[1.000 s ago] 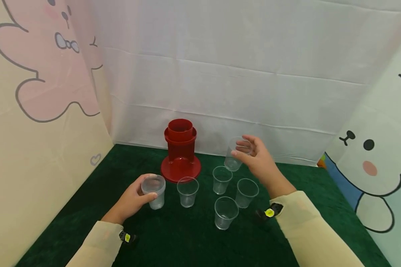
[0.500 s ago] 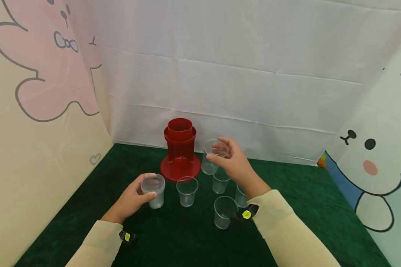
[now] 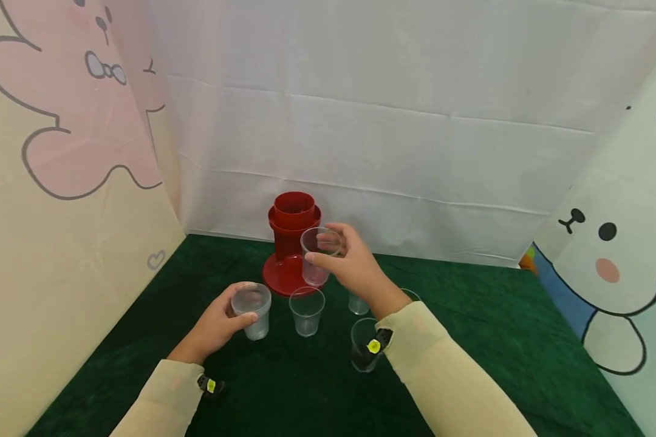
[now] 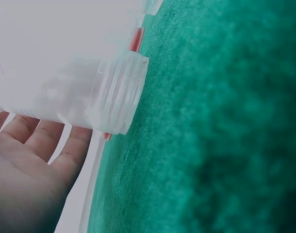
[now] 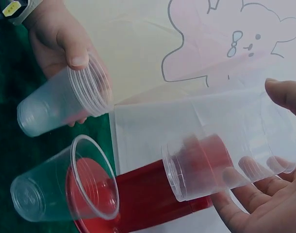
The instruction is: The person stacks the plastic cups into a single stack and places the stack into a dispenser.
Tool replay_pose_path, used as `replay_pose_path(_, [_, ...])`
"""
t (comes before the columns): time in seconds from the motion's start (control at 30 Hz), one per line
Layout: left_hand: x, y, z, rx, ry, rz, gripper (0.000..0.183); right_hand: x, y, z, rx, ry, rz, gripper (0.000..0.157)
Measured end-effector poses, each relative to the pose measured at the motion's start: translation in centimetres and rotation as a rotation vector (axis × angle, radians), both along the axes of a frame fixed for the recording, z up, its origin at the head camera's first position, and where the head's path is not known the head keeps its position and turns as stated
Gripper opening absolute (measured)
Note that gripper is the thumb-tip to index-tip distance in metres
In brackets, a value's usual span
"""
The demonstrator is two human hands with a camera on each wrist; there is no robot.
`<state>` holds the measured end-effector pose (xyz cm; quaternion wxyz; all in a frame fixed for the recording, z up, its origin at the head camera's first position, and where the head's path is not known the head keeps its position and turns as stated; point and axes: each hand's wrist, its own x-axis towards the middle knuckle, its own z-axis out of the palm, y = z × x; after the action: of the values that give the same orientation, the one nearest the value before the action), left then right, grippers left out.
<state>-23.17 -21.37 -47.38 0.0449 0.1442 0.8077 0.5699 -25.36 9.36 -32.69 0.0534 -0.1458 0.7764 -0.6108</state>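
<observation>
My left hand grips a stack of nested clear plastic cups, rims upward. In the right wrist view, several rims of this stack lie close together beneath the thumb. My right hand holds another clear plastic cup by its upper part, upright and raised in front of the red stand. Between the hands, a clear cup stands on the green cloth. To its right stand more clear cups, one nearer and one behind, partly covered by my right arm.
The red stand has a round base and an open tube on top, near the white back curtain. Another cup's rim shows behind my right wrist. Green cloth covers the table, with printed curtains at the sides.
My right hand has carried its cup leftward, from above the right-hand cups to in front of the red stand. My left hand and its stack stay nearly still.
</observation>
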Motion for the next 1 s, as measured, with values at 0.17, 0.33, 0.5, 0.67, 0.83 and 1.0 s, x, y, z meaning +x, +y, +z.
replay_pose_path(0.17, [-0.2, 0.1, 0.0, -0.008, -0.002, 0.012, 0.062, -0.1, -1.2, 0.0, 0.005, 0.019, 0.006, 0.079])
replay_pose_path(0.33, [-0.1, 0.1, 0.0, -0.004, 0.001, 0.012, 0.062, 0.0, -2.3, -0.3, -0.001, 0.018, 0.031, 0.080])
replay_pose_path(0.5, [0.1, 0.1, 0.0, -0.004, -0.003, 0.010, 0.061, 0.4, -3.5, -0.7, -0.013, 0.016, 0.061, 0.076])
replay_pose_path(0.67, [0.1, 0.1, -0.1, 0.001, 0.004, 0.003, 0.060, 0.8, -4.9, -1.1, 0.008, 0.024, 0.051, 0.077])
replay_pose_path(0.83, [0.1, 0.1, 0.0, 0.006, 0.014, -0.002, 0.060, 1.0, -6.7, -1.2, 0.016, 0.012, 0.068, 0.074])
replay_pose_path(1.0, [0.0, 0.2, 0.1, 0.010, 0.010, -0.006, 0.063, 1.0, -7.9, -1.3, 0.012, 0.011, 0.105, 0.074])
